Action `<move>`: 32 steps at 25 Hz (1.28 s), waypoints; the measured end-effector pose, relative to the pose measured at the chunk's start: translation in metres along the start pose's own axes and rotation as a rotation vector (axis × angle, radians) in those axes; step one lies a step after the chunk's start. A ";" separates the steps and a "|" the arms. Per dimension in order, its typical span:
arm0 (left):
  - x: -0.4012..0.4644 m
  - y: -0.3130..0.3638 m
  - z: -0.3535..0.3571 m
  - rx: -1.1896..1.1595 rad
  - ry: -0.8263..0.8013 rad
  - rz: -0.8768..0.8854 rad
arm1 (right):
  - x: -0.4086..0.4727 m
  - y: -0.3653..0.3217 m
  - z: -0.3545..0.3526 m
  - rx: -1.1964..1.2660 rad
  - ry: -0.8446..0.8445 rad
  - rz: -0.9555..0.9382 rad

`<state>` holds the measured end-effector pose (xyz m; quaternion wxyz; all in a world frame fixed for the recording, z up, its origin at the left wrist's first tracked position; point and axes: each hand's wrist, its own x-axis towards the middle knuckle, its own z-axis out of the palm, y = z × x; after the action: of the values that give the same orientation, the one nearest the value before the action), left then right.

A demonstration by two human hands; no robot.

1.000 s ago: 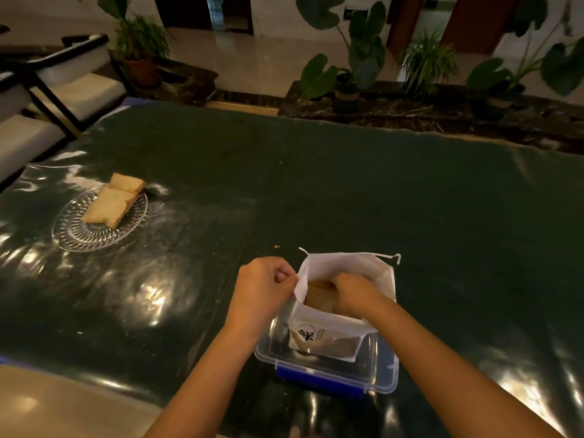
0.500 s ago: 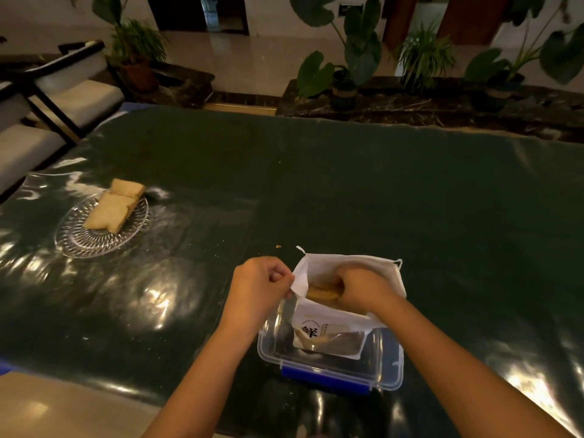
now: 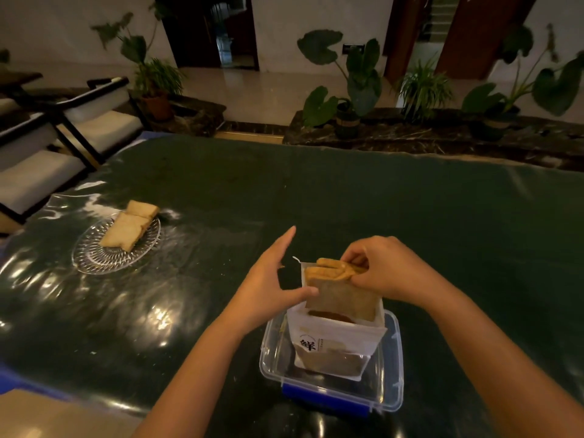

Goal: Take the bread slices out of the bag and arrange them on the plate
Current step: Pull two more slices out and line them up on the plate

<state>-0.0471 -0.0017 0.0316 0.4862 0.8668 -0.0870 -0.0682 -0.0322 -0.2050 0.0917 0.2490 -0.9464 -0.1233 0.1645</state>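
My right hand (image 3: 384, 273) pinches tan bread slices (image 3: 339, 287) half out of the white paper bag (image 3: 335, 339), my left hand (image 3: 271, 286) spread open beside it; two slices already lie on the clear glass plate (image 3: 117, 245) well left of the bag, more remain.

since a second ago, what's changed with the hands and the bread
The right hand, which was down inside the bag, has come up pinching bread slices half out of it. The left hand let go of the bag's rim and opened, thumb against the slices. The plate with its two slices and the clear container stayed put.
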 end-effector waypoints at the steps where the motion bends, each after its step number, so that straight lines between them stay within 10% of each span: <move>1: 0.002 0.005 0.000 0.006 -0.037 0.040 | -0.004 -0.005 -0.009 -0.002 0.008 -0.022; 13: -0.009 0.035 -0.032 -0.355 0.276 0.189 | 0.012 -0.049 -0.052 0.224 0.000 -0.362; 19: -0.040 0.003 -0.077 -0.471 0.451 0.099 | 0.038 -0.065 0.011 0.821 0.014 -0.205; 32: -0.141 -0.150 -0.291 -0.588 0.649 -0.136 | 0.122 -0.302 0.183 0.950 0.040 -0.248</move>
<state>-0.1132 0.3477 0.0586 0.7086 0.6720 0.1507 0.1536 -0.0341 0.1677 0.0647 0.6733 -0.7092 -0.1416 0.1537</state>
